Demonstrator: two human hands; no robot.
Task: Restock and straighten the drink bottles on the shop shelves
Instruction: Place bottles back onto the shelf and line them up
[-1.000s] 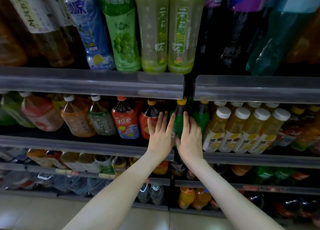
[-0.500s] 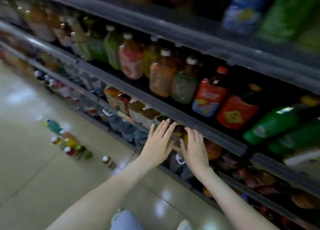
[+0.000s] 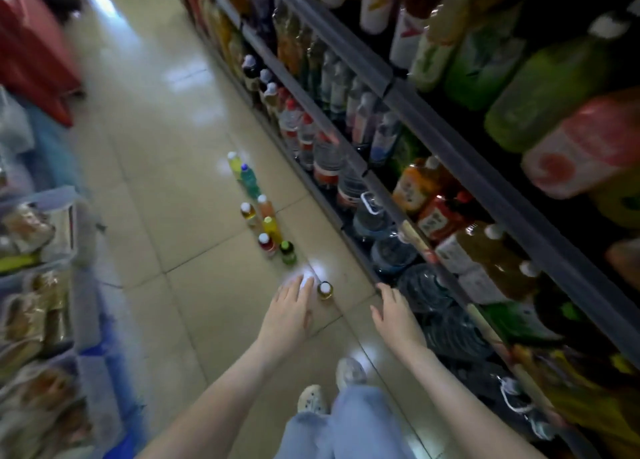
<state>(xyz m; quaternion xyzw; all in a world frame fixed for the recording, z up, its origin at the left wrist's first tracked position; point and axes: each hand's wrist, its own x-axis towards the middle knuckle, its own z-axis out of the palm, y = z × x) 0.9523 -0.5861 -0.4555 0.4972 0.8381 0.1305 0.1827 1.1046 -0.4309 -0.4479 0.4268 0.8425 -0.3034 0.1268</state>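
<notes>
Far left: rack of snack packets [image 3: 31, 306], blurred, print unreadable.

Floor [image 3: 145, 181]: glossy beige tile with lamp glare, in a narrow aisle.

Floor bottles [image 3: 271, 226]: eight counted, upright in a loose line beside the shelving. Two are yellow, one teal, one orange-pink, two amber, one red, one green. Labels are too small to read.

Left hand [image 3: 291, 311]: fingers straight and spread, grasping nothing, just left of the nearest amber bottle [image 3: 325, 290]. Contact cannot be told.

Right hand [image 3: 394, 316]: released, fingers relaxed, empty, near the bottom shelf edge.

Right: shelves [image 3: 485, 181] with grey rails, packed with drink bottles. The writing is blurred.
</notes>
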